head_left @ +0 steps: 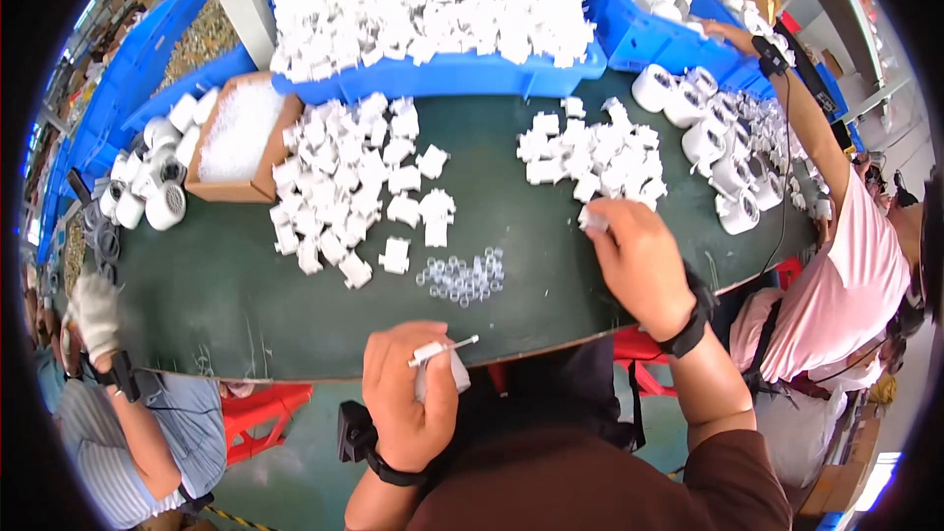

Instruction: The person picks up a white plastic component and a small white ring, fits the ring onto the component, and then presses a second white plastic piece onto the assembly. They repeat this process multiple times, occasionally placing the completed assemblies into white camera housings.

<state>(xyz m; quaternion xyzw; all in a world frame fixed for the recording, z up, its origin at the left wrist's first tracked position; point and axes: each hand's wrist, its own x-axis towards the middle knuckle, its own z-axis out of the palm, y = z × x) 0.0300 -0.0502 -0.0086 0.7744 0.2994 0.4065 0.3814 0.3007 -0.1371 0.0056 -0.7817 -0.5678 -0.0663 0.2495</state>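
My left hand (pixel 401 398) is closed at the table's near edge. A small white plastic part with a thin rod (pixel 440 349) sticks up between its fingers, and another white piece (pixel 457 374) shows in the palm. My right hand (pixel 641 261) pinches a small white plastic part (pixel 593 220) just in front of the right-hand pile of white plastic parts (pixel 595 152). Between the hands, several small clear rings (pixel 462 278) lie loose on the dark green table (pixel 551 305). Beyond them spreads a larger pile of white plastic parts (pixel 339 177).
A blue bin (pixel 433 77) heaped with white parts stands at the back. Left of it are a cardboard box (pixel 236 187) of clear bits and white round pieces (pixel 165 205). More round pieces (pixel 733 177) lie right. Co-workers' hands (pixel 95 315) and arms (pixel 811 123) flank both sides.
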